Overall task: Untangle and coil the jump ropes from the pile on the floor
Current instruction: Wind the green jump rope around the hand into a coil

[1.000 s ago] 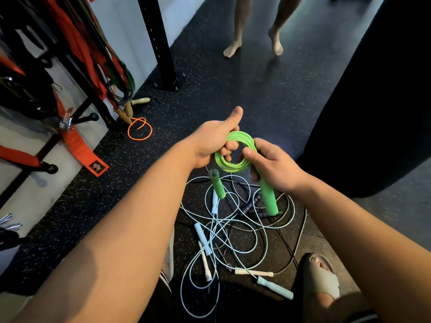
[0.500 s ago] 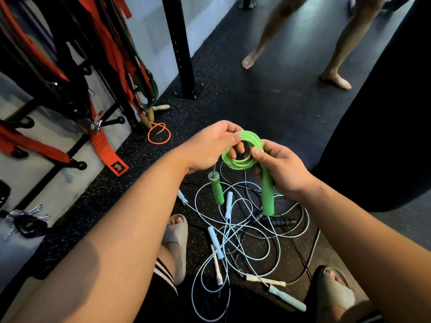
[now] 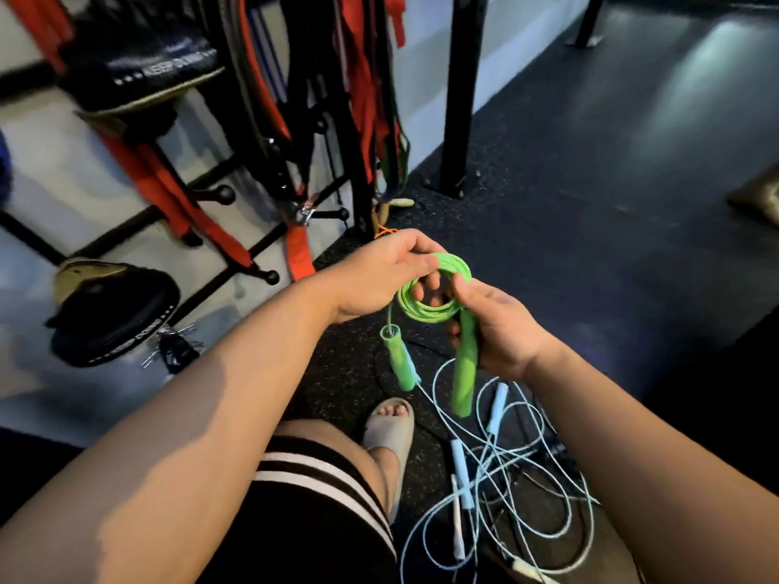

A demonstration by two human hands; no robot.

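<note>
A green jump rope (image 3: 425, 310) is wound into a small coil held in front of me. My left hand (image 3: 379, 276) grips the coil's upper left side, fingers passing through the loop. My right hand (image 3: 497, 326) holds one green handle (image 3: 463, 373) and pinches the coil's right side. The other green handle (image 3: 400, 361) dangles below the coil. On the floor beneath lies a tangled pile of pale blue ropes (image 3: 506, 478) with light handles and a dark cord mixed in.
A rack of red and black straps (image 3: 295, 120) stands at the left by the wall. A black post (image 3: 459, 99) rises behind. My sandalled left foot (image 3: 390, 432) rests next to the pile. Black pads (image 3: 114, 314) lie at the left.
The view has swung left and down, so the other person's legs are out of sight. Both hands keep their hold on the green coil; my left thumb, raised a second ago, is folded down.
</note>
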